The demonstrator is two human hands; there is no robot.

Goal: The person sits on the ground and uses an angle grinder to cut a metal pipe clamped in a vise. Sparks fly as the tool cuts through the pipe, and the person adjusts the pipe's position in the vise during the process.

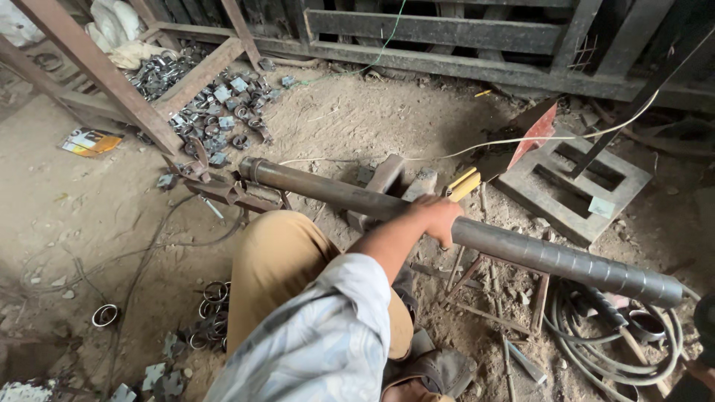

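One hand (436, 214), side unclear, is curling over a long steel pipe (357, 197) lying across a stand (491, 290) above the dirt floor; the other isn't showing. Pipe is looking heavy, rigid, smooth; gripping mid-length is balancing it best.

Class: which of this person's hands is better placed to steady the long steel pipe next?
Left, most likely. The left hand already wraps around the steel pipe near its middle, arm stretched out to it. The right hand is not in view.
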